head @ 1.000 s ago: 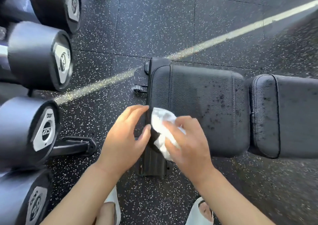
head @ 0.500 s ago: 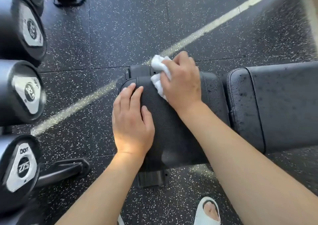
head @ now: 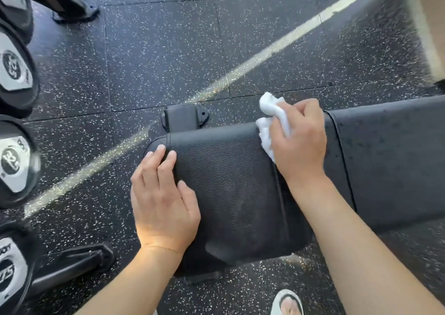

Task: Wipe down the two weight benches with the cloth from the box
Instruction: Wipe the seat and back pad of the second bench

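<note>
My right hand (head: 297, 143) gripped the white cloth (head: 269, 119) against the bench seat pad (head: 231, 182); my left hand (head: 163, 201) rested flat, fingers straight, on its end.

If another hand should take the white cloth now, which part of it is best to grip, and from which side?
Probably the loose bunched end of the white cloth, which sticks out beyond the fingers of the right hand at the far edge of the seat pad. Come from the far left side and pinch that free end; the rest is covered by the hand and pressed to the pad.
</note>
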